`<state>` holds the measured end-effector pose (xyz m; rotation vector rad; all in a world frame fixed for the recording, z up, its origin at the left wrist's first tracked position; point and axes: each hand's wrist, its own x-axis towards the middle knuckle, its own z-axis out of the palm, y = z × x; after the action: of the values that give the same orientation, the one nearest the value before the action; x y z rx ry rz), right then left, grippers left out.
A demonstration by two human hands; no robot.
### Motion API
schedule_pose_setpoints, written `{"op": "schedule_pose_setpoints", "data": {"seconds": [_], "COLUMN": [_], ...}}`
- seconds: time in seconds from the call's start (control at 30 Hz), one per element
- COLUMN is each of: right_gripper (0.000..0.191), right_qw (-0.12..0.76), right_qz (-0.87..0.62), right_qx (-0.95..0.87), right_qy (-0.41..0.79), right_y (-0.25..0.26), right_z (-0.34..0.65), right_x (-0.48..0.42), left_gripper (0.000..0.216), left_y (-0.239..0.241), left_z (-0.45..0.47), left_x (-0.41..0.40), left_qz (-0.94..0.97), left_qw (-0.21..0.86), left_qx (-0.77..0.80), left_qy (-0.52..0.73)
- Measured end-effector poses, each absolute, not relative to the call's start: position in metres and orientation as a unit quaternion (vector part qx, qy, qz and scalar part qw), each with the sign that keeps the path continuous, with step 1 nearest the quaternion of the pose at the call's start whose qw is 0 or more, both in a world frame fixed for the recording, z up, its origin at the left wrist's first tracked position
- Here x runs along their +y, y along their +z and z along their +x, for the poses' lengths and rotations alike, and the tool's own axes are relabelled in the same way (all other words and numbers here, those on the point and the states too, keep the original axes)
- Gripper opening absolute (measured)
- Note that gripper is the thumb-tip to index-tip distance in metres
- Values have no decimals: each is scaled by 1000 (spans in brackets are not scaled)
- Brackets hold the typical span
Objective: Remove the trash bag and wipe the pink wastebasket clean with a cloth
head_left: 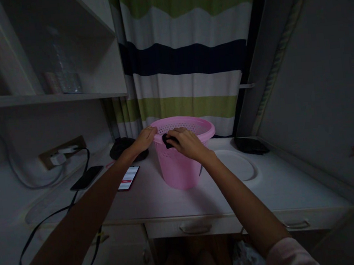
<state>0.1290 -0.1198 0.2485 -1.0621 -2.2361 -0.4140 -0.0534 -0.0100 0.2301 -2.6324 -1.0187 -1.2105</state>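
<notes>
A pink plastic basket (181, 172) with a perforated upper wall stands upright on the white desk (159, 202). My left hand (145, 138) grips its rim on the left side, fingers curled over the edge. At the front of the rim, my right hand (187, 142) is closed on a small black object (169, 141), held against the basket's outer wall. My fingers cover part of that object, so its kind cannot be made out. The inside bottom of the basket is hidden from this angle.
Left of the basket lie a lit phone (128, 178), a dark phone (87, 177) and a black item (121, 146). Cables run from a wall socket (62, 153). A black pouch (250, 145) lies back right. A shelf (49, 96) overhangs the left; a striped curtain (185, 60) hangs behind.
</notes>
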Motion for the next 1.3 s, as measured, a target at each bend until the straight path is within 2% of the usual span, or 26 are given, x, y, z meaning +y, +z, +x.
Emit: {"op": "schedule_pose_setpoints", "data": {"seconds": [0.17, 0.3, 0.5, 0.7, 0.8, 1.07, 1.3], "right_gripper": [13, 11, 12, 16, 18, 11, 7], "right_qw": [399, 424, 398, 314, 298, 341, 363], "right_qz": [-320, -324, -326, -361, -383, -318, -336], "right_qx": [-859, -846, -857, -866, -856, -882, -869], "right_qy": [-28, 21, -3, -148, -175, -61, 5], "right_y": [246, 246, 248, 249, 249, 252, 251], "right_z": [185, 214, 200, 141, 123, 185, 239], "right_x": [-115, -111, -114, -115, -114, -113, -104], "left_gripper": [36, 36, 36, 34, 35, 34, 37], "left_y": [231, 231, 230, 230, 232, 236, 240], "left_z": [-52, -51, -51, -53, -54, -59, -59], "left_x": [-10, -10, -8, -6, -5, 4, 10], "left_qz": [-855, -851, -851, -861, -867, -887, -883], "left_qw": [24, 5, 8, 30, 31, 18, -14], "left_qx": [-335, -339, -343, -330, -325, -314, -340], "left_qy": [-394, -402, -398, -387, -377, -339, -324]}}
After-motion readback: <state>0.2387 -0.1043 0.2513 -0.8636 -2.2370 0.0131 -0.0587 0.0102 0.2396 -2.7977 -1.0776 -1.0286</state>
